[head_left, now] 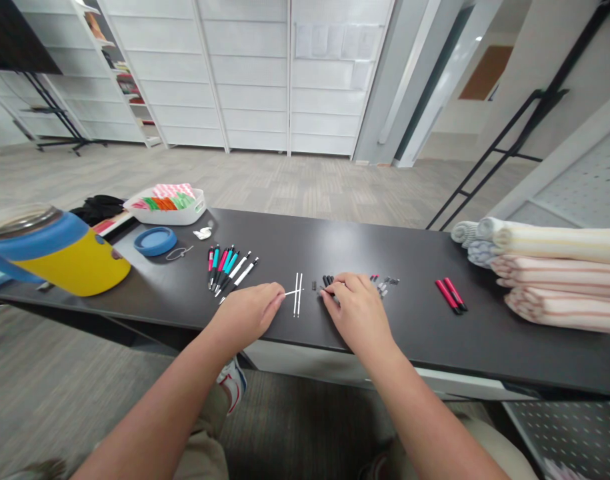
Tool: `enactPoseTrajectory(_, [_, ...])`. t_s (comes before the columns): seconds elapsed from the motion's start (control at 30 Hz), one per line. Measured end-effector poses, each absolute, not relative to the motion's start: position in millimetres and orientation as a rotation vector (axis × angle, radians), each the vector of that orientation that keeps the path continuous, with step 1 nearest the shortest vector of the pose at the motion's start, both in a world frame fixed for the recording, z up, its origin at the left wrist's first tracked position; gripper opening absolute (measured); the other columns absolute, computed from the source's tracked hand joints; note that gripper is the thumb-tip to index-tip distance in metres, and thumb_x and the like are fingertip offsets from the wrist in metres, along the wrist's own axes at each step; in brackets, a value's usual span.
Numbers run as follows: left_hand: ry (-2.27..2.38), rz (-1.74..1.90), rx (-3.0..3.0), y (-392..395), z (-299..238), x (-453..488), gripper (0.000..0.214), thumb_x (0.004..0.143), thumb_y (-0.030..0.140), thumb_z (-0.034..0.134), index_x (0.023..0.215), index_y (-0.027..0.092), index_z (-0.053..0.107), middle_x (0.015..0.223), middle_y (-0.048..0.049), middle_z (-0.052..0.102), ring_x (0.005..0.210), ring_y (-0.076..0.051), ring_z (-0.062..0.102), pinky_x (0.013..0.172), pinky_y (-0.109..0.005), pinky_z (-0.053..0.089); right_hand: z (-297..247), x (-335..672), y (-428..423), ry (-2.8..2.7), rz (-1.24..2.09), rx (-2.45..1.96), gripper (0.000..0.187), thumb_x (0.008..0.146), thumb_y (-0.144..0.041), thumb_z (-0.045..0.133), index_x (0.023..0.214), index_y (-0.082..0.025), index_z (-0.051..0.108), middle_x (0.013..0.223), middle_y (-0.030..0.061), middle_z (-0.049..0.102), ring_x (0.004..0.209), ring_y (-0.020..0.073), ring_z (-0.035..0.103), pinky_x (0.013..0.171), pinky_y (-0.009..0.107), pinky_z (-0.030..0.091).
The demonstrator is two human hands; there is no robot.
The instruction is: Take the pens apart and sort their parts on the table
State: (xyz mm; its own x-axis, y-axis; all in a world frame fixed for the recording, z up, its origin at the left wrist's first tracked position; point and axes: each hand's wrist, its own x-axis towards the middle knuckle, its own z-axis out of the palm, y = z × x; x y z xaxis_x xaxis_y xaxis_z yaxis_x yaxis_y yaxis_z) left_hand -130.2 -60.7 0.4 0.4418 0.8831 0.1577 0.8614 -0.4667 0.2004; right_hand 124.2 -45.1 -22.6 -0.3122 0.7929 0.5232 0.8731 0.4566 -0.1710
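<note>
My left hand [249, 312] rests on the dark table [295, 247] with its fingers pinched on a thin white pen refill [291, 292] that points right. Two more white refills [297, 294] lie side by side just beyond it. My right hand [355, 305] is curled over a cluster of small black pen parts [327, 281], fingertips pressed on them. More small dark and red pen pieces [385, 284] lie to its right. A fan of several assembled pens [229, 267] in pink, teal and white lies left of my left hand.
Two red pens [451, 295] lie toward the right. Rolled striped towels [559, 273] are stacked at the far right. A blue ring lid [155, 241], a white tray of coloured items [167, 205] and a yellow and blue jug [55, 252] sit at the left.
</note>
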Motion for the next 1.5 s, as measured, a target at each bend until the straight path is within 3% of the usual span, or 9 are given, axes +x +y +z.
enactPoseTrajectory(0.37, [1.584, 0.359, 2.624, -61.9, -2.6, -126.4, 0.027, 0.109, 0.033, 0.035, 0.11, 0.023, 0.06, 0.103, -0.0042, 0.073, 0.095, -0.021, 0.07, 0.08, -0.031, 0.048, -21.7, 116.7, -41.5, -2.175, -0.164, -1.413, 0.012, 0.095, -0.034, 0.071, 0.093, -0.022, 0.074, 0.109, 0.0094, 0.069, 0.103, 0.0284, 0.056, 0.089, 0.044, 0.047])
enactPoseTrajectory(1.03, [1.577, 0.365, 2.61, -63.2, -2.1, -127.1, 0.028, 0.11, 0.034, 0.035, 0.11, 0.023, 0.06, 0.105, -0.0045, 0.073, 0.096, -0.021, 0.07, 0.081, -0.031, 0.048, -21.0, 116.3, -42.3, -2.199, -0.098, -1.338, 0.015, 0.098, -0.021, 0.061, 0.094, -0.022, 0.076, 0.112, 0.0091, 0.07, 0.105, 0.0276, 0.058, 0.091, 0.043, 0.049])
enactPoseTrajectory(1.3, [1.538, 0.348, 2.638, -64.1, -1.7, -124.4, 0.029, 0.11, 0.033, 0.035, 0.111, 0.022, 0.062, 0.102, -0.0058, 0.073, 0.096, -0.02, 0.069, 0.082, -0.031, 0.049, -13.8, 117.8, -48.7, -2.253, 0.005, -1.145, 0.026, 0.099, -0.032, 0.064, 0.123, -0.022, 0.07, 0.122, 0.0109, 0.068, 0.112, 0.0275, 0.059, 0.095, 0.044, 0.049])
enactPoseTrajectory(1.5, [1.399, 0.329, 2.666, -67.0, -1.9, -120.7, 0.031, 0.111, 0.036, 0.034, 0.112, 0.024, 0.063, 0.104, -0.0044, 0.072, 0.098, -0.02, 0.07, 0.085, -0.031, 0.049, -15.2, 120.1, -48.1, -2.354, 0.044, -0.998, 0.019, 0.104, -0.033, 0.058, 0.106, -0.025, 0.075, 0.113, 0.0071, 0.073, 0.106, 0.0235, 0.061, 0.094, 0.041, 0.048])
